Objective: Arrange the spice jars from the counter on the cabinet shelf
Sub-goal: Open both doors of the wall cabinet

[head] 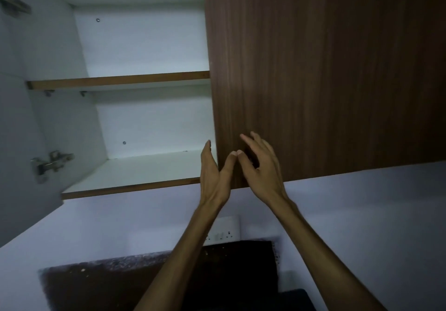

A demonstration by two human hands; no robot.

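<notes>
Left hand (pixel 213 173) open and empty at bottom shelf's (pixel 135 186) right front corner, right hand (pixel 261 163) loosely curled, empty, before closed door (pixel 325 69)

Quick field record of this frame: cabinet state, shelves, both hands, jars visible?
cabinet: left door open, right door closed
upper shelf: no jars seen
lower shelf: bare
left hand: open, empty, at the closed door's lower left edge
right hand: open, empty, fingers at the closed door's lower corner
spice jars: none in view
counter: dark, partly visible below
wall socket: behind forearms
</notes>
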